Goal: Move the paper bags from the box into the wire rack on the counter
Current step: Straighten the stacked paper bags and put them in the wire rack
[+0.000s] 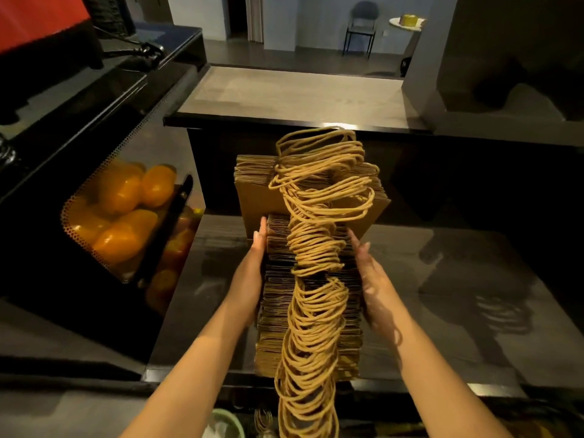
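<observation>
A long stack of flat brown paper bags (278, 298) with twisted cord handles (316, 298) sits between my two hands, above the dark counter (442, 279). My left hand (249, 273) presses its left side with straight fingers. My right hand (369, 276) presses the right side the same way. Beyond them, at the counter's back, another batch of brown paper bags (256, 191) stands upright with its handles (325, 178) pointing toward me. Neither the wire rack nor the box can be made out.
A black juicer-like machine (94, 128) with oranges (126, 216) behind a clear perforated guard stands at the left. A raised grey ledge (284, 93) runs behind the counter. A dark block (505, 58) rises at the right. A pale green bowl (227, 422) lies at the bottom edge.
</observation>
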Demonstrator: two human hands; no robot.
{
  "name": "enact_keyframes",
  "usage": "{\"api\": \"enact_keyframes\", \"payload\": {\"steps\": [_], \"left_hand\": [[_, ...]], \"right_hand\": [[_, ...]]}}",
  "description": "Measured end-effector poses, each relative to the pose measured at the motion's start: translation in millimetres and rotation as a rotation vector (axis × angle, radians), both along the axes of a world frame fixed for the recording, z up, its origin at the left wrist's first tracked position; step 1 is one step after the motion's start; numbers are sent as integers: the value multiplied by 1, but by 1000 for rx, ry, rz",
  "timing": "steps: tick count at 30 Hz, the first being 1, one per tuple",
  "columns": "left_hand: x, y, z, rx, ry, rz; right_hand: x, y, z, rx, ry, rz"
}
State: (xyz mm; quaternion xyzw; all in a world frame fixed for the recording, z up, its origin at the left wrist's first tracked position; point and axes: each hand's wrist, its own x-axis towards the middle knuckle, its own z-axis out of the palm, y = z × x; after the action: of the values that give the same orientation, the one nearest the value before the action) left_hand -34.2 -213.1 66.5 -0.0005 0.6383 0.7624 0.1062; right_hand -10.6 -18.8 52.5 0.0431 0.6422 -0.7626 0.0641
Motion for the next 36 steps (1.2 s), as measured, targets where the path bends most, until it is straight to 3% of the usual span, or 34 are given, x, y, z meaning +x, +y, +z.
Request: {"api": "enact_keyframes", "payload": {"steps": [4, 13, 19, 23, 31, 36], "left_hand": [[11, -12, -11, 42, -24, -83], [21, 5, -13, 85, 15, -44], [25, -7, -14, 148, -34, -74], [43, -6, -27, 213, -109, -34], [51, -1, -32, 215, -100, 6], [46, -8, -30, 310, -196, 44]], "right_hand": [[-2, 4, -1, -193, -31, -66], [16, -14, -6, 63, 80, -15], [23, -6, -1, -230, -3, 8], [39, -7, -21, -97, -39, 46], [35, -14, -18, -130, -42, 24], [35, -12, -19, -451, -122, -106]]}}
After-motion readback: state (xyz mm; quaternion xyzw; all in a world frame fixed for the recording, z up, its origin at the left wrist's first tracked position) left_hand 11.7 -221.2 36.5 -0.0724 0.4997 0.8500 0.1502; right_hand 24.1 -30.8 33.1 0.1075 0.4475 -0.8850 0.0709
